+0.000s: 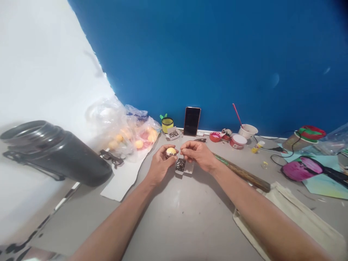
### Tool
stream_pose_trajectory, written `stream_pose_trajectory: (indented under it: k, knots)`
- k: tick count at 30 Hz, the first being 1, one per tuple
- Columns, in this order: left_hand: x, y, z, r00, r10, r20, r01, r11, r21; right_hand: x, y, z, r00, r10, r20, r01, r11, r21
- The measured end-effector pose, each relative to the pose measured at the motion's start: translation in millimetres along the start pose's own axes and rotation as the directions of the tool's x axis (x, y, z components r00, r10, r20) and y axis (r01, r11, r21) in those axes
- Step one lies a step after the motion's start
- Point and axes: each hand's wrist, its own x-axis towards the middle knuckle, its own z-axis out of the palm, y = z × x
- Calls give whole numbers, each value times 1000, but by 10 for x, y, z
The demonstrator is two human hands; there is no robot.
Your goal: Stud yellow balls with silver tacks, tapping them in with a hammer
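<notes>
Head view: left hand (161, 164) grips a studded yellow ball (171, 150) at 11 o'clock from box (178, 173) of metal studs (180, 165), likely light, firm, slick where studded, best cupped round its sides; right hand (199, 155) pinched, contents unclear.

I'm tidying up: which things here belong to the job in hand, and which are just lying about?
Apparently in use:
small yellow ball with silvery studs, in the left hand;
open white cardboard box of shiny metal bits, near the right hand.

Apparently lying about:
large dark-grey bottle;
black-framed eyeglasses;
cream cloth.
</notes>
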Motion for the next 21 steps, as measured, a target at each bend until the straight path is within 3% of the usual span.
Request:
stream_pose_trajectory:
  k: [9, 15, 21]
  knots:
    - [-14, -70, -20, 996, 90, -5, -87, 973, 213, 1, -7, 0, 1000, 18, -7, -18, 1000, -13]
    - [-24, -136, -13, 970, 244, 16, -232, 893, 386, 15, 26, 0, 1000, 11, 10, -11, 999, -44]
    - [-55, -82, 17, 970, 244, 23, -231, 881, 413, 13, 38, -4, 999, 6, 33, -4, 999, -50]
